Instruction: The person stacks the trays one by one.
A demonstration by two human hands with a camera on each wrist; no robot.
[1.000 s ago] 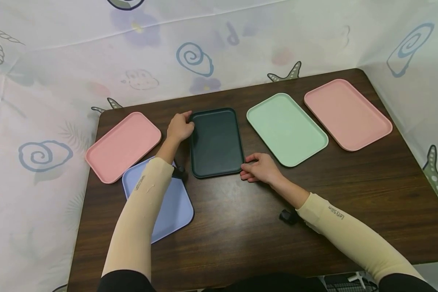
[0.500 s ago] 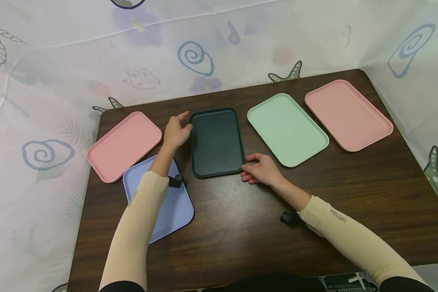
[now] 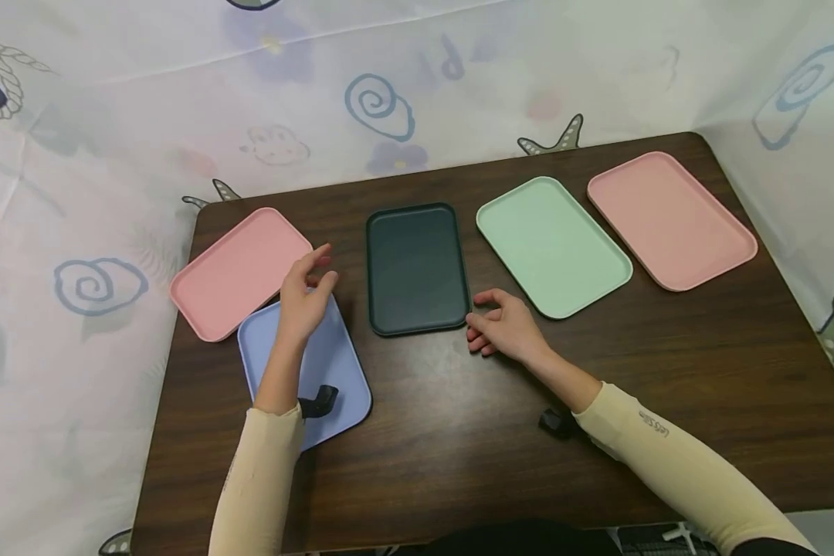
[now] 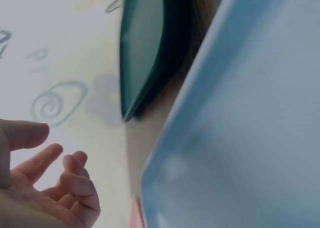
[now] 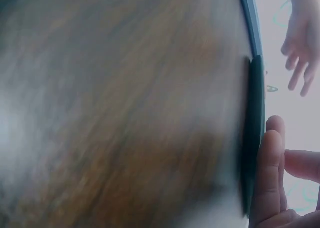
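A dark green tray (image 3: 418, 269) lies on the brown table, seen as a thin rim in the right wrist view. My right hand (image 3: 507, 328) is at its near right corner, fingertips right at the rim. In the right wrist view the thumb stands apart from the straight fingers (image 5: 269, 173). My left hand (image 3: 304, 297) hovers over the blue tray (image 3: 344, 378) and the edge of a pink tray (image 3: 239, 274), holding nothing, its fingers loosely bent. Sleeve and wrist hide part of the blue tray.
Right of the dark green tray lie a light green tray (image 3: 554, 247) and another pink tray (image 3: 670, 220). The brown table (image 3: 445, 448) meets a printed white cloth (image 3: 459, 108) at the back. Black wrist cameras sit on both wrists.
My left hand has left the dark green tray's far left corner and drawn back to the left and nearer. My right hand stays at the near right corner; the view has shifted slightly.
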